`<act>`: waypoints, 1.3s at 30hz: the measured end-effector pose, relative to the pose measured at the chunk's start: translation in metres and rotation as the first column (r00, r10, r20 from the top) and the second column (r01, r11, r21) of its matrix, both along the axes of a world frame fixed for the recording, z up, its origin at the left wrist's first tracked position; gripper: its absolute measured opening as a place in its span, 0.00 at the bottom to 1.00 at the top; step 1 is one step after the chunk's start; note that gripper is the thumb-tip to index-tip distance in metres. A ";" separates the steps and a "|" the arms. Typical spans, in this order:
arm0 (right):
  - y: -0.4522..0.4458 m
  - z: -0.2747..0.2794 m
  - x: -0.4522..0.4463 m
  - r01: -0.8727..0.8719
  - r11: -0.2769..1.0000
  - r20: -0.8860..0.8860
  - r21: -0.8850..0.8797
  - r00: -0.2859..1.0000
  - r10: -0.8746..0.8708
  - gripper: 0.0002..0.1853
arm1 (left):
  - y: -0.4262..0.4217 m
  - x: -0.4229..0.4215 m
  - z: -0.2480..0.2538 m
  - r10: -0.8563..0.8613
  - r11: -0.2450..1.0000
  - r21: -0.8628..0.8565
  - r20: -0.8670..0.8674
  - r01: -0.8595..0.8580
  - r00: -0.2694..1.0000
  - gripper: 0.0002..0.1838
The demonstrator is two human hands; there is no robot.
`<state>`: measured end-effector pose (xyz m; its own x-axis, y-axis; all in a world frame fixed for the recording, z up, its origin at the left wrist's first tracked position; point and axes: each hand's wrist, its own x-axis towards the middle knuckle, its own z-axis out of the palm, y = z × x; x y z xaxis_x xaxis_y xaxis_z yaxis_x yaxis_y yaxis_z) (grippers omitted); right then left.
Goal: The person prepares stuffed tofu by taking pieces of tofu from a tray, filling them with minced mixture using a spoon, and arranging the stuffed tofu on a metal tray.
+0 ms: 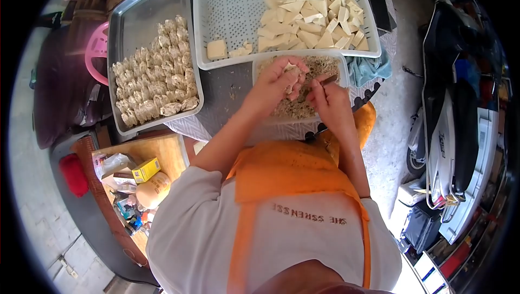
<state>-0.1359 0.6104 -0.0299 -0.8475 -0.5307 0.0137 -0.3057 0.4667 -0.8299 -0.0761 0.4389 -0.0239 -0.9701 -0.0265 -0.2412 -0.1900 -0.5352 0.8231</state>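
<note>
My left hand (275, 84) is closed around a pale tofu piece (292, 69) with crumbly brown filling on it, partly hidden by the fingers. My right hand (331, 101) pinches a small flat dark tool (328, 80); its exact kind is unclear. Both hands are over a clear plastic tub (343, 66) of crumbly brown filling (298, 108). Beyond them, a white perforated tray (233, 7) holds a heap of cut tofu pieces (317, 15) and one larger block (216, 49). To the left, rows of filled pieces (154, 77) lie in a metal tray (146, 15).
A blue cloth (371, 69) lies right of the tub. A pink plastic item (97, 53) stands beside the metal tray. At lower left, a wooden surface (170, 150) bears a yellow box (146, 170) and bottles. A covered vehicle-like object (447, 131) stands at right.
</note>
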 end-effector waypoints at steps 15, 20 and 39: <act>-0.011 0.047 0.013 0.137 0.948 0.115 -0.287 0.987 -0.108 0.07 | 0.008 0.002 -0.006 -0.068 0.929 -0.369 -0.075 0.036 0.995 0.07; -0.003 0.060 0.013 0.127 0.945 -0.280 -0.302 0.936 -0.215 0.09 | 0.007 0.005 -0.007 0.034 0.991 -0.133 -0.012 -0.035 0.999 0.07; -0.024 0.020 0.026 0.034 0.960 -0.248 -0.277 0.963 -0.106 0.06 | 0.003 -0.003 -0.013 0.178 0.984 -0.010 0.104 -0.178 0.978 0.19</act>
